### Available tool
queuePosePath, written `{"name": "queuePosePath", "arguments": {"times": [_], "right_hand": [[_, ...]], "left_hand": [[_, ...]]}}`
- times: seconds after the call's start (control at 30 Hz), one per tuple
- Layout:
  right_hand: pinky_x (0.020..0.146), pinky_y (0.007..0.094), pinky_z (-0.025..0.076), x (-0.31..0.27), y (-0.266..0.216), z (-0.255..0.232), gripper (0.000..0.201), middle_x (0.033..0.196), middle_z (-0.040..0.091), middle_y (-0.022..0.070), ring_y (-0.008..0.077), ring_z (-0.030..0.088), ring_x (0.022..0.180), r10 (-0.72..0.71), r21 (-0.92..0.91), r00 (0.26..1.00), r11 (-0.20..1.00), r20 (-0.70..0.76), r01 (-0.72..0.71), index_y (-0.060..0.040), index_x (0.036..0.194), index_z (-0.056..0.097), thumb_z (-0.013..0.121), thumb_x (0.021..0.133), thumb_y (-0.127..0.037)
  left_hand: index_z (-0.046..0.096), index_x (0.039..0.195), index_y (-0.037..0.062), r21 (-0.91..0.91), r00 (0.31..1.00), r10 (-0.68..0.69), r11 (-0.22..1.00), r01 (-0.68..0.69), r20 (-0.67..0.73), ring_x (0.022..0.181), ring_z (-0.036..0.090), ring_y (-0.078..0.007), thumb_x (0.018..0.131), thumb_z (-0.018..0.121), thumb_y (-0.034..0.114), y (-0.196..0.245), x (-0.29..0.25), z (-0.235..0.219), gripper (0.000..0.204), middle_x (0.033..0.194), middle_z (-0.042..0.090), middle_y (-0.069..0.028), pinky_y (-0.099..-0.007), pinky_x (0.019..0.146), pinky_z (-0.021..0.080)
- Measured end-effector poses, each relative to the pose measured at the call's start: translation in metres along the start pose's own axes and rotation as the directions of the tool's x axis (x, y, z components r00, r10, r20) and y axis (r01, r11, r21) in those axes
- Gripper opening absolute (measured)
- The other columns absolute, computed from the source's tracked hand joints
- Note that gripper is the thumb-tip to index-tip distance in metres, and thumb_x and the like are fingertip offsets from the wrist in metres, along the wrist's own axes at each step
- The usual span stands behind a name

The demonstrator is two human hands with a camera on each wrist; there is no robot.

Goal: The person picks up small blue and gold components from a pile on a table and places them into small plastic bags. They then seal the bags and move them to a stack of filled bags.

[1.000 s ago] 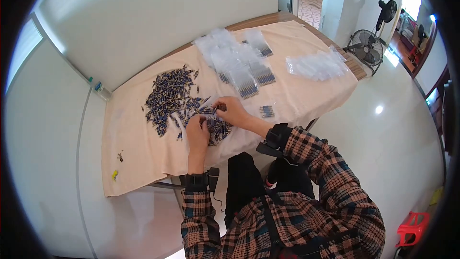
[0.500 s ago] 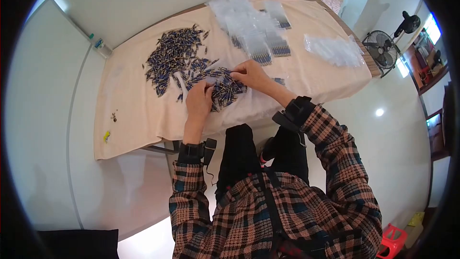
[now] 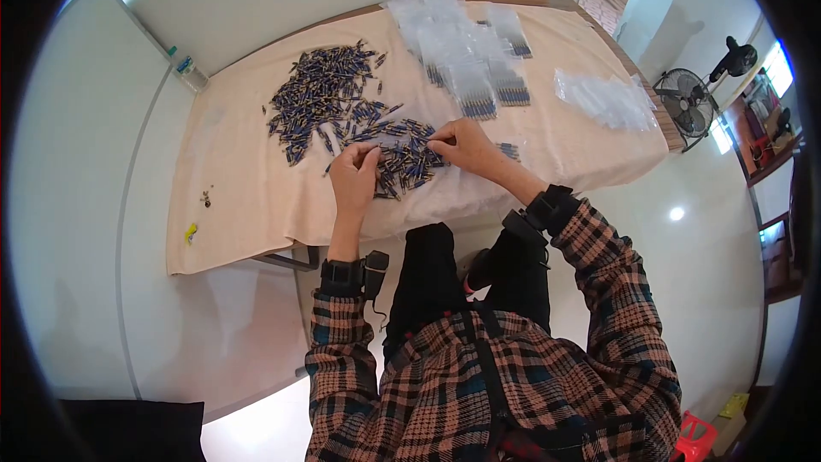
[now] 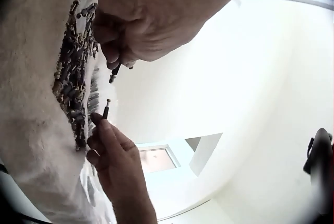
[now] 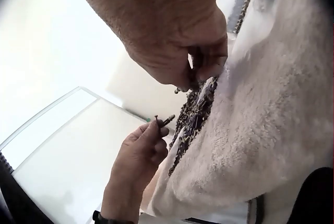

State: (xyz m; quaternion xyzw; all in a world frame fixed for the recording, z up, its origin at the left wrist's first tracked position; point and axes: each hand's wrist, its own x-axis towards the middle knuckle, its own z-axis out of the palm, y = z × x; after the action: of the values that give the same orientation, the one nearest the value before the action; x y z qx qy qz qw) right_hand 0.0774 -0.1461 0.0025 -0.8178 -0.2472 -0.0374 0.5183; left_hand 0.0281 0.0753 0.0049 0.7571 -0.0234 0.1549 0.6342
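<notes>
Over the near heap of small rod-shaped pieces (image 3: 402,173), dark blue with brass-coloured ends, both hands are raised close to each other. My left hand (image 3: 352,178), on the heap's left side, pinches a small dark rod with a metal tip (image 5: 166,121) between thumb and fingers. At the right side of the heap, my right hand (image 3: 469,147) pinches a similar dark rod (image 4: 106,110), its thin metal tip pointing toward the left hand. A gap separates the two fingertip pairs in the left wrist view.
A larger heap of the same pieces (image 3: 318,90) lies farther back. Filled clear bags (image 3: 466,56) overlap at the back, and clear plastic bags (image 3: 603,101) lie at the right. A bottle (image 3: 190,73) stands at the left wall; a yellow item (image 3: 191,233) lies near the left edge.
My hands have moved apart from close together, the right hand shifting right. The head view has tilted, so the table sits higher in it. The heaps look about the same.
</notes>
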Motion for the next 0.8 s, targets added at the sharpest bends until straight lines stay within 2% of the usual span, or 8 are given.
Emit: {"name": "queuePosePath", "arguments": {"times": [0.03,0.17,0.27,0.3,0.4,0.43,0.53,0.8], "right_hand": [[0.056,0.0338,0.047,0.000,-0.002,0.001,0.018,0.068,0.064,0.0191,0.0210,0.062,0.057,-0.002,0.002,1.000,1.000,0.003,0.002,0.0026,0.083,0.069,0.067,0.080,-0.014],[0.059,0.0333,0.049,-0.002,-0.009,0.002,0.018,0.071,0.066,0.0185,0.0216,0.065,0.061,-0.022,-0.088,0.998,0.996,0.058,0.027,0.0021,0.086,0.070,0.068,0.079,-0.014],[0.059,0.0263,0.047,-0.004,-0.017,0.004,0.019,0.073,0.068,0.0084,0.0076,0.058,0.067,-0.147,-0.200,0.989,0.970,-0.011,0.142,0.0029,0.095,0.070,0.069,0.083,-0.011],[0.059,0.0263,0.047,-0.004,-0.019,0.005,0.019,0.073,0.068,0.0084,0.0076,0.058,0.067,-0.147,-0.202,0.989,0.969,-0.010,0.142,0.0029,0.095,0.070,0.069,0.083,-0.011],[0.056,0.0252,0.047,-0.003,-0.032,0.009,0.020,0.071,0.067,0.0042,0.0076,0.058,0.063,-0.083,0.125,0.997,0.989,-0.004,0.083,0.0012,0.098,0.070,0.068,0.083,-0.011],[0.056,0.0252,0.047,-0.005,-0.037,0.008,0.020,0.071,0.067,0.0042,0.0076,0.058,0.063,-0.081,0.124,0.997,0.989,-0.005,0.081,0.0012,0.098,0.070,0.068,0.083,-0.011],[0.052,0.0231,0.046,-0.007,-0.049,0.004,0.018,0.070,0.065,0.0018,0.0066,0.058,0.061,0.111,0.163,0.954,0.973,0.278,-0.161,0.0010,0.097,0.070,0.067,0.083,-0.010],[0.050,0.0221,0.047,-0.013,-0.046,-0.002,0.018,0.071,0.065,0.0020,0.0063,0.058,0.060,0.134,0.136,0.951,0.975,0.279,-0.177,0.0026,0.096,0.069,0.067,0.083,-0.009]], "left_hand": [[0.065,0.093,0.0006,-0.129,0.999,-0.049,0.990,0.049,0.006,0.053,0.050,-0.0041,0.090,0.062,0.011,0.002,-0.001,-0.001,0.011,0.076,0.067,-0.0029,-0.0177,0.046,0.038],[0.064,0.097,0.0017,-0.239,0.988,-0.141,0.959,0.152,0.061,0.052,0.049,-0.0023,0.092,0.060,0.013,0.008,-0.008,-0.003,0.012,0.077,0.067,-0.0028,-0.0155,0.045,0.036],[0.064,0.097,0.0019,-0.252,0.987,-0.140,0.955,0.155,0.076,0.052,0.049,-0.0024,0.093,0.060,0.013,0.007,-0.012,-0.001,0.013,0.078,0.067,-0.0027,-0.0160,0.045,0.036],[0.063,0.097,0.0021,-0.259,0.987,-0.139,0.953,0.156,0.085,0.051,0.049,-0.0024,0.093,0.060,0.014,0.007,-0.013,0.001,0.013,0.078,0.067,-0.0026,-0.0162,0.045,0.036],[0.062,0.096,0.0021,-0.269,0.985,-0.109,0.953,0.142,0.132,0.051,0.048,-0.0028,0.094,0.059,0.014,0.006,-0.016,0.007,0.013,0.078,0.067,-0.0030,-0.0164,0.044,0.037],[0.062,0.095,0.0021,-0.273,0.983,-0.095,0.953,0.135,0.157,0.050,0.048,-0.0030,0.094,0.059,0.015,0.006,-0.017,0.009,0.013,0.078,0.067,-0.0033,-0.0165,0.044,0.037],[0.061,0.094,0.0023,-0.307,0.974,-0.069,0.942,0.134,0.214,0.050,0.048,-0.0034,0.095,0.058,0.015,0.007,-0.019,0.014,0.013,0.078,0.067,-0.0035,-0.0164,0.044,0.037],[0.061,0.094,0.0001,-0.380,0.966,-0.113,0.904,0.196,0.231,0.053,0.050,-0.0036,0.094,0.056,0.009,0.020,-0.027,0.012,0.010,0.074,0.063,-0.0026,-0.0183,0.045,0.038]]}}
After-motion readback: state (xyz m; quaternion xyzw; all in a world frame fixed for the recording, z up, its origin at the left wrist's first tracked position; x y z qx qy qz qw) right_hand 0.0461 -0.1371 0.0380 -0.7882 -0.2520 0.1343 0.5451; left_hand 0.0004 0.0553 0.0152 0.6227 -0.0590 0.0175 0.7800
